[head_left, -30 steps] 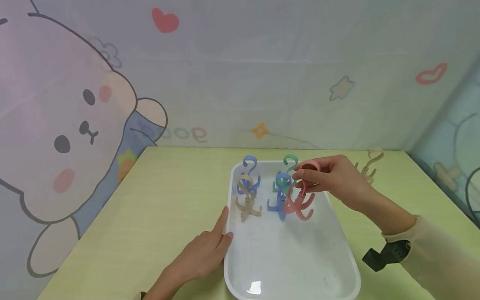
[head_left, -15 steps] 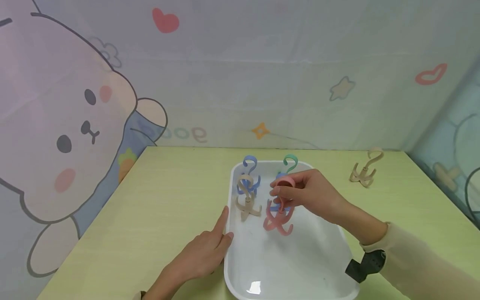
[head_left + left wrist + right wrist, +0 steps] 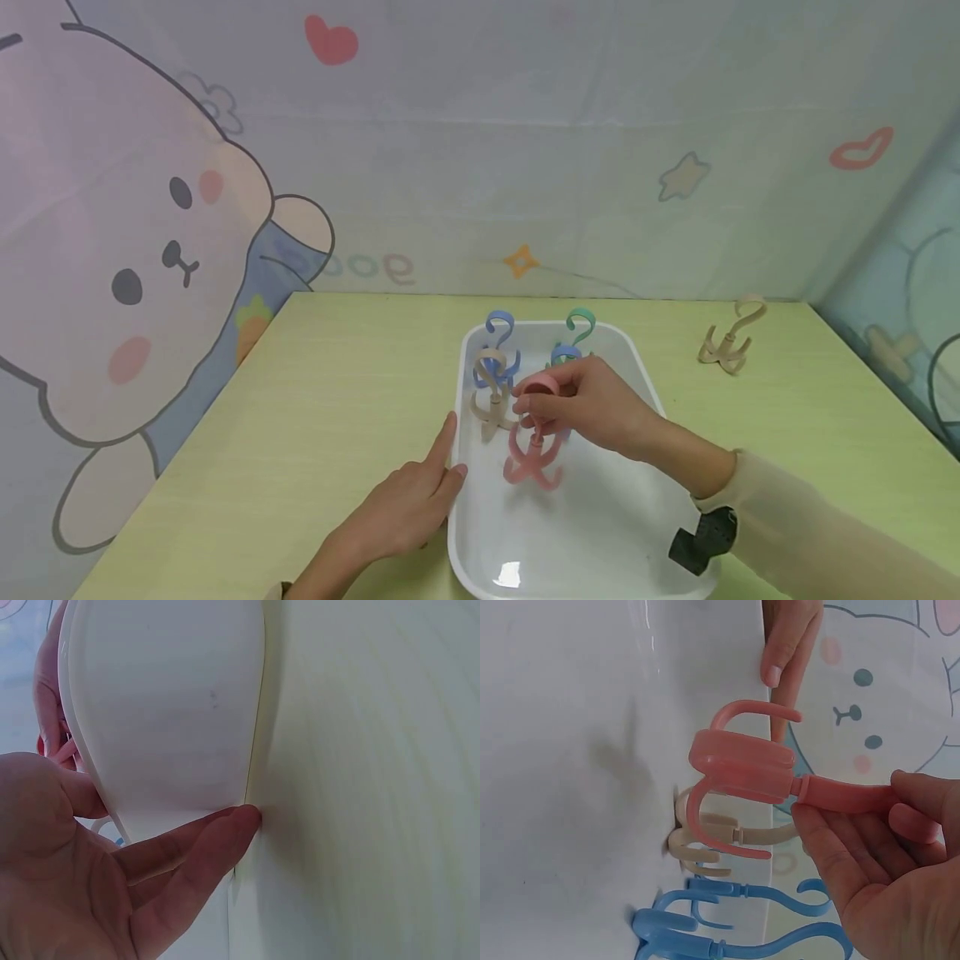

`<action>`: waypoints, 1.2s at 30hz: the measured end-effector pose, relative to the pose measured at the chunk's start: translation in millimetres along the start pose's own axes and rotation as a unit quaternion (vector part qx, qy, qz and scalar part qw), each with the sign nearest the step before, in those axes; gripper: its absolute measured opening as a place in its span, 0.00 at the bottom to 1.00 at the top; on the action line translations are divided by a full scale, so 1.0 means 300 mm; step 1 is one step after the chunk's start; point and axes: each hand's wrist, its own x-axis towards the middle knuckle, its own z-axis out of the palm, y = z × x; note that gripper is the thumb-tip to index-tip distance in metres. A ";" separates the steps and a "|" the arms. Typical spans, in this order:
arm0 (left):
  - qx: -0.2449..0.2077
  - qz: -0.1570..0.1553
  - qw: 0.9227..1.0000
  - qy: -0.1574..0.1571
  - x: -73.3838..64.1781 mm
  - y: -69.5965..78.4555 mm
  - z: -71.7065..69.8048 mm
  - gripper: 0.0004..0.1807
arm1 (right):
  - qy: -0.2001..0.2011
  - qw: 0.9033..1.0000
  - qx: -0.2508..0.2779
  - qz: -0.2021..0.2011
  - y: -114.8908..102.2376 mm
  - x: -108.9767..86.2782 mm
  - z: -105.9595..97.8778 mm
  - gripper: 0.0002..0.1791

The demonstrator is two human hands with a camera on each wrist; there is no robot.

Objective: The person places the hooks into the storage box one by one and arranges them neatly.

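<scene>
My right hand (image 3: 600, 408) pinches the curled top of a pink four-pronged hanging hook (image 3: 534, 462), which hangs above the white tray (image 3: 585, 533) with its prongs downward. In the right wrist view the pink hook (image 3: 742, 765) shows whole, its stem between thumb and fingers. Just behind it in the tray stands a beige hook (image 3: 495, 408). A blue hook (image 3: 498, 367) stands at the back left, and a green hook (image 3: 581, 321) at the back right. Another blue hook (image 3: 566, 353) is mostly hidden by my right hand. My left hand (image 3: 408, 504) rests against the tray's left side, fingers extended.
Right of the tray, a second beige hook (image 3: 725, 346) stands on the pale yellow-green table (image 3: 360, 375). Behind the table hangs a cloth backdrop (image 3: 480, 167) printed with a cartoon bear. A dark cable (image 3: 937, 392) runs at the far right edge.
My right hand has carried the pink hook leftward and nearer, from above the tray's back right to in front of the beige hook. The left hand and tray have stayed in place.
</scene>
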 end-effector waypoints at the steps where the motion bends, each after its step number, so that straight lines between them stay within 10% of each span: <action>1: 0.000 0.000 1.000 0.000 0.001 0.000 0.000 0.39 | -0.003 1.000 0.001 0.002 0.000 0.002 0.007 0.13; 36: -0.016 -0.003 1.000 -0.012 0.003 -0.006 -0.004 0.40 | -0.062 0.998 -0.014 -0.015 0.044 0.047 0.151 0.14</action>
